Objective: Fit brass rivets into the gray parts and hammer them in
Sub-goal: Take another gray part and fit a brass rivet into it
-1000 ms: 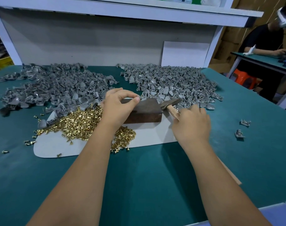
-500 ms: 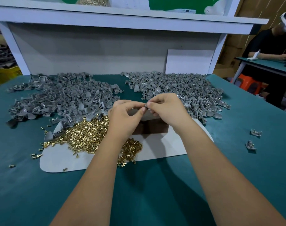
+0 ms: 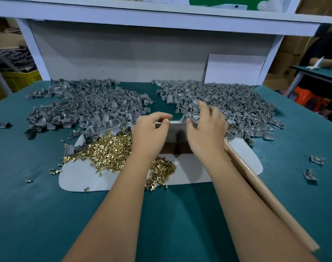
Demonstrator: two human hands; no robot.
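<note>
My left hand [image 3: 150, 133] hovers at the left end of a dark metal block [image 3: 177, 137]. Its fingers are curled, thumb against forefinger, and I see nothing between them. My right hand [image 3: 205, 129] is spread open with its fingers reaching over the near edge of the right pile of gray parts [image 3: 237, 104]. A heap of brass rivets [image 3: 112, 152] lies on a white board [image 3: 189, 171] under my left wrist. A second pile of gray parts [image 3: 85, 108] covers the left of the table. The hammer's wooden handle [image 3: 256, 186] lies beside my right forearm, its head hidden.
Two single gray parts [image 3: 316, 159] [image 3: 311, 174] lie apart on the green table at the right. Loose rivets [image 3: 53, 171] are scattered left of the board. A white shelf frame [image 3: 161, 17] stands behind the piles. Another person sits at a table at the far right.
One second ago my right hand held the hammer at the block. Then both hands pinched a small part. Now the hammer lies on the table and my right hand is spread over the right pile.
</note>
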